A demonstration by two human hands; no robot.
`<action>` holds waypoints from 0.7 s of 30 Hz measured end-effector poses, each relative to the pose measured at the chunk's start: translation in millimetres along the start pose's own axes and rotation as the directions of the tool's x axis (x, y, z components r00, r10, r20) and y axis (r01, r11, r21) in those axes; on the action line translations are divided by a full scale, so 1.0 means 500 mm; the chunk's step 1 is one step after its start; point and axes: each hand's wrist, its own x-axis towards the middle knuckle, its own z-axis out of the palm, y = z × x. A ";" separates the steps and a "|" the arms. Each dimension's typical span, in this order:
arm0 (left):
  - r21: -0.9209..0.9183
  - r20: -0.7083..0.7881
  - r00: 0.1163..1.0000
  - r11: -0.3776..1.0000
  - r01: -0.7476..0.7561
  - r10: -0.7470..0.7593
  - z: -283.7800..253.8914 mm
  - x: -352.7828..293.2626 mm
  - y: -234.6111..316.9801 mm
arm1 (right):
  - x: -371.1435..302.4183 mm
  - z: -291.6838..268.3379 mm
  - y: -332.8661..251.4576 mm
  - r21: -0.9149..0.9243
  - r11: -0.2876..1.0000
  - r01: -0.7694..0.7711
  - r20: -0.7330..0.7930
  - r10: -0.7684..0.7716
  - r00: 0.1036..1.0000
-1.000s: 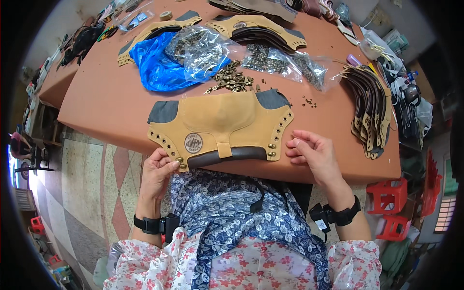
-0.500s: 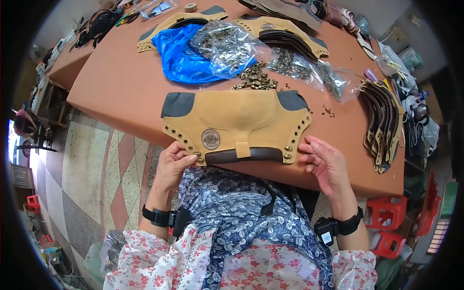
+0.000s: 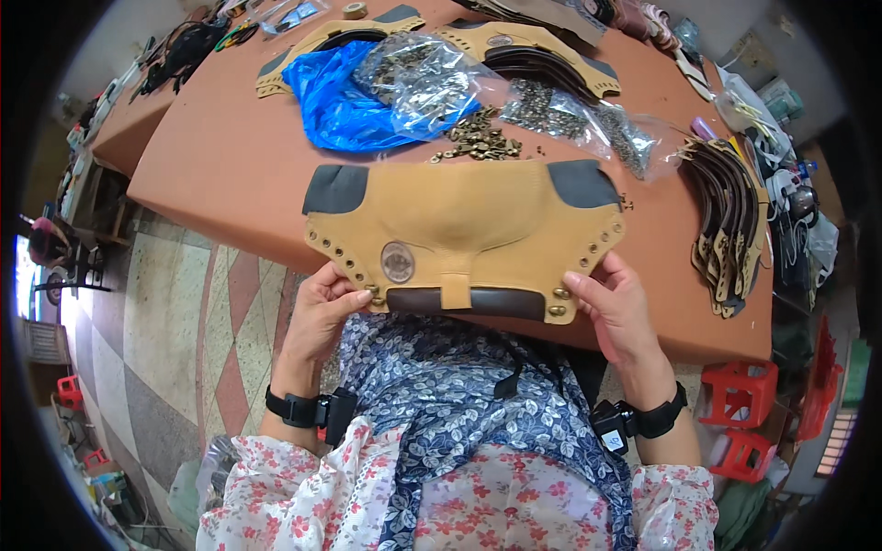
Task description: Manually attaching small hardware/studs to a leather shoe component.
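The tan leather piece [image 3: 464, 220] lies flat on the near edge of the worktop [image 3: 220, 174], its lower rim overhanging toward the person. It has dark grey patches at both upper corners, a dark brown band along the bottom, a round metal badge [image 3: 398, 262] left of centre, and rows of eyelets down both sides. The left hand [image 3: 323, 308] pinches the lower left corner between thumb and fingers, beside the badge. The right hand [image 3: 617, 301] pinches the lower right corner, thumb on top and fingers curled below. Just beyond the piece lies a loose heap of small metal fittings [image 3: 478, 142], flanked by a blue plastic bag [image 3: 344, 96] and clear bags of fittings [image 3: 427, 78]. A stack of dark leather straps [image 3: 726, 220] lies at the right.
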 end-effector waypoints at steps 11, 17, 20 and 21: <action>-0.010 0.140 0.990 1.000 -0.012 0.013 0.080 0.015 0.053 | -0.053 -0.095 0.009 0.165 0.982 -0.097 0.193 0.064 0.979; -0.057 0.243 0.970 0.998 0.025 -0.010 0.113 0.038 0.051 | -0.074 -0.138 0.012 0.186 0.982 -0.045 0.147 0.018 0.989; -0.044 0.253 0.967 0.999 0.023 -0.011 0.126 0.042 0.057 | -0.086 -0.145 0.009 0.270 0.962 -0.047 0.154 0.006 0.988; -0.036 0.238 0.971 0.999 0.013 -0.005 0.136 0.039 0.062 | -0.088 -0.144 0.009 0.300 0.952 -0.054 0.157 0.007 0.988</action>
